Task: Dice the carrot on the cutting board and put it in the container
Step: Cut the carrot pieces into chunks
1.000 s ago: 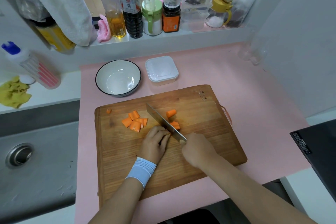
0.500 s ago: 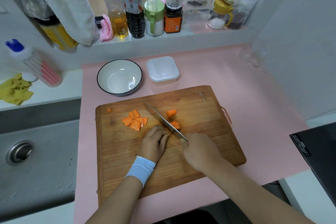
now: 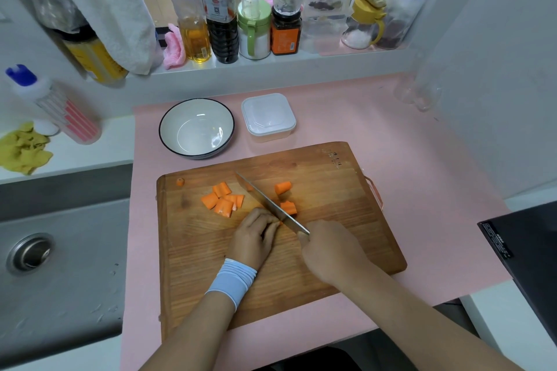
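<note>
Carrot piece (image 3: pixel 281 222), orange, barely shows under gripping left hand (image 3: pixel 253 239); clenched right hand (image 3: pixel 331 250) hides handle of silver knife (image 3: pixel 265 199); 2 blocky chunks (image 3: pixel 283 187) beside blade.

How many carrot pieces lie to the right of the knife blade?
2. One carrot piece lies toward the back of the cutting board; the other sits nearer, close beside the knife blade. The left hand may hide more at the blade.

Knife handle (image 3: pixel 302 236) inside right hand (image 3: pixel 331 251)
</note>
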Available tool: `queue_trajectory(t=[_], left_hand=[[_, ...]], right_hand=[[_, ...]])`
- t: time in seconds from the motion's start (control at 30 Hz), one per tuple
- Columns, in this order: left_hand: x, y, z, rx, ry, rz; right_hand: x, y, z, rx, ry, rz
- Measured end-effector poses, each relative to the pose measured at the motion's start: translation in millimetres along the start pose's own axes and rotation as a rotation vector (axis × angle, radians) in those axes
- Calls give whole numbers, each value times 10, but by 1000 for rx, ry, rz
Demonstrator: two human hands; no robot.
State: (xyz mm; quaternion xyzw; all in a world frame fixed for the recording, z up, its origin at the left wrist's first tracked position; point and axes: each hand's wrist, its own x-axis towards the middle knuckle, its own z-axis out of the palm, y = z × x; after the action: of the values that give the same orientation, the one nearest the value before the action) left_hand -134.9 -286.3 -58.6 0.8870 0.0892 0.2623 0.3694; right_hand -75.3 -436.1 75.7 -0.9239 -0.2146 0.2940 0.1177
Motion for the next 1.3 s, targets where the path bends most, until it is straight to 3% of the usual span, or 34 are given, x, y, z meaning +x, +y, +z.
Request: queue_trajectory(t=[1.3], left_hand=[[1,-23,-3,5,-17,-16]], right_hand=[[147,-172,31,-79,-18,70]])
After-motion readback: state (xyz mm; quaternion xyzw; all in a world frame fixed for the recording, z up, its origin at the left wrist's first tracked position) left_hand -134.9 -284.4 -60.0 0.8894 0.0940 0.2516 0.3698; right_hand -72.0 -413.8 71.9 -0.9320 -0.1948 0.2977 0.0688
